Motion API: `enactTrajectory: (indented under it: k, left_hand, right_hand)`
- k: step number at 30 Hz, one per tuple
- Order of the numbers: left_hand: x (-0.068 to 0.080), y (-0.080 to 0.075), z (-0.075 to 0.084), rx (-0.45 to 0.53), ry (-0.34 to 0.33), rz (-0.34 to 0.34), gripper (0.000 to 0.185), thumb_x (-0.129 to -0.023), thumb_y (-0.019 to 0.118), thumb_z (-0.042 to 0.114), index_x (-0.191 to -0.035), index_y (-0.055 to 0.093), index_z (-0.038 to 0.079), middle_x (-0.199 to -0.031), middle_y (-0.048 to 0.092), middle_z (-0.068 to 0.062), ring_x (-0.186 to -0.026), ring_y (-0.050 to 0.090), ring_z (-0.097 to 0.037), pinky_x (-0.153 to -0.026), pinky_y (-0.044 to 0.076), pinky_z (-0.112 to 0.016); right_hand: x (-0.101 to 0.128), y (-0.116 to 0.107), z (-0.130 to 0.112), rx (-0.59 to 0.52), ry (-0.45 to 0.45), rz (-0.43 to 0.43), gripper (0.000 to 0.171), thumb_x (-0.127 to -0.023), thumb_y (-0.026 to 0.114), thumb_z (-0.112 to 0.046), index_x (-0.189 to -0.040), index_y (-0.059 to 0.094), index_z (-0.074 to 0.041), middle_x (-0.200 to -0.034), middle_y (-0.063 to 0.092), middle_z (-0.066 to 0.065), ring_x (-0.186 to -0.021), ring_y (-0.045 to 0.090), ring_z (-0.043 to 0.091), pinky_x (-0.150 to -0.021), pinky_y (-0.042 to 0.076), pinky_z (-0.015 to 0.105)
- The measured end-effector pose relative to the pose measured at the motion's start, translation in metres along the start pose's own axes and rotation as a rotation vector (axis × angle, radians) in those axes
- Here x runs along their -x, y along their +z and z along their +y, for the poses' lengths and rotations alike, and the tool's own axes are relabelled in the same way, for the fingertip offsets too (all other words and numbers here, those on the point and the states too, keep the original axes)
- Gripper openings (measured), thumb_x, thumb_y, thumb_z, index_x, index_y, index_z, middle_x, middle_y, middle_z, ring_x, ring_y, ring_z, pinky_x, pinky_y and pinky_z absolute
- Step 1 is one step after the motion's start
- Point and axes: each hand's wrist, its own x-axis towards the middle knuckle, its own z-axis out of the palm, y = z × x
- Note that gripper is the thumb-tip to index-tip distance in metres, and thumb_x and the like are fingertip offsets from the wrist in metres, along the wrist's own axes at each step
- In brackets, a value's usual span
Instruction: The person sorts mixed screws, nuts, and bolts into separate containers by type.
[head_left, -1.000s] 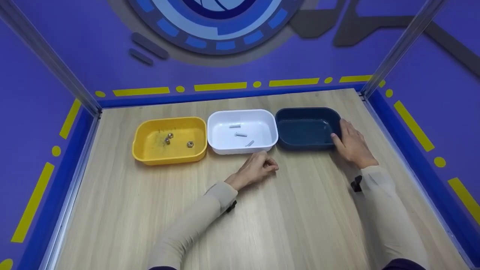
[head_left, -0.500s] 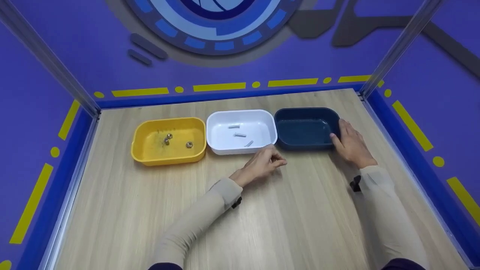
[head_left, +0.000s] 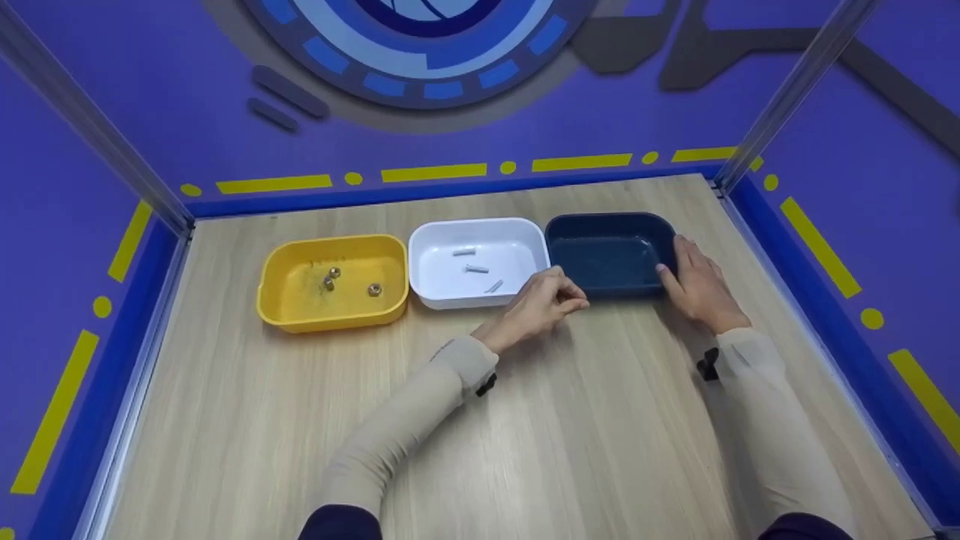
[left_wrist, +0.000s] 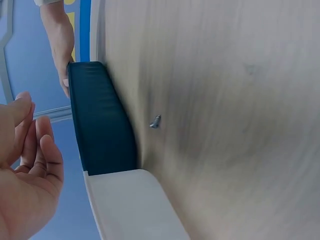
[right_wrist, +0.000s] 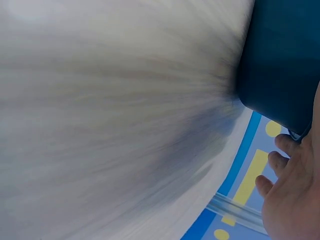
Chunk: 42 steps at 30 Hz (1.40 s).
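Observation:
Three bins stand in a row on the wooden table (head_left: 585, 435): a yellow bin (head_left: 330, 241) with a few nuts (head_left: 373, 289), a white bin (head_left: 472, 223) with three bolts (head_left: 472, 268), and a dark blue bin (head_left: 607, 217) that looks empty. My left hand (head_left: 551, 300) hovers at the front, where the white and blue bins meet. Its fingers are loosely curled and hold nothing in the left wrist view (left_wrist: 25, 170). A small screw (left_wrist: 155, 121) lies on the table beside the blue bin (left_wrist: 100, 120). My right hand (head_left: 694, 285) rests against the blue bin's right wall, thumb at the front corner.
Purple walls with a blue base strip (head_left: 465, 187) enclose the table on three sides. Metal posts (head_left: 757, 142) stand at the back corners. Bare wood stretches from the bins to the near edge.
My left hand has moved right and forward, from in front of the white bin to the gap between the white and blue bins. The right hand has stayed on the blue bin.

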Motion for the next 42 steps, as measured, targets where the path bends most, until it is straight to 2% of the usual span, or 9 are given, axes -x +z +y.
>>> enactTrajectory:
  k: [10, 21, 31, 42]
  left_hand:
    - [-0.019, 0.002, 0.006, 0.021, 0.0, 0.011, 0.021, -0.102, 0.074, 0.028, -0.109, 0.084, 0.01, -0.096, 0.063, -0.002, -0.086, 0.056, -0.01, -0.073, 0.045, -0.015]
    - [-0.041, 0.004, 0.013, -0.036, -0.027, 0.01, 0.023, -0.107, 0.067, 0.028, -0.112, 0.081, 0.01, -0.105, 0.065, -0.004, -0.094, 0.059, -0.012, -0.079, 0.047, -0.015]
    - [-0.063, -0.004, 0.02, -0.117, -0.043, -0.036, 0.027, -0.113, 0.054, 0.026, -0.123, 0.072, 0.007, -0.118, 0.067, -0.006, -0.103, 0.059, -0.014, -0.091, 0.051, -0.021]
    - [-0.092, -0.013, 0.025, -0.177, -0.06, -0.006, 0.026, -0.114, 0.053, 0.027, -0.121, 0.071, 0.01, -0.12, 0.067, -0.004, -0.111, 0.062, -0.015, -0.099, 0.052, -0.025]
  right_hand:
    - [0.001, -0.001, -0.002, -0.002, -0.007, -0.013, 0.082, -0.115, 0.031, -0.051, -0.168, 0.006, 0.007, -0.174, 0.011, 0.035, -0.161, 0.011, 0.054, -0.129, 0.012, 0.071]
    - [0.002, 0.0, -0.002, -0.002, 0.0, 0.004, 0.082, -0.115, 0.032, -0.05, -0.168, 0.008, 0.007, -0.174, 0.014, 0.035, -0.162, 0.013, 0.054, -0.129, 0.013, 0.071]
    - [0.001, -0.002, -0.003, -0.006, 0.002, -0.005, 0.082, -0.115, 0.031, -0.05, -0.169, 0.006, 0.005, -0.174, 0.013, 0.035, -0.162, 0.012, 0.054, -0.129, 0.013, 0.07]
    - [0.001, -0.001, -0.001, 0.002, 0.005, -0.003, 0.083, -0.115, 0.031, -0.051, -0.169, 0.007, 0.006, -0.174, 0.013, 0.035, -0.162, 0.012, 0.054, -0.13, 0.012, 0.07]
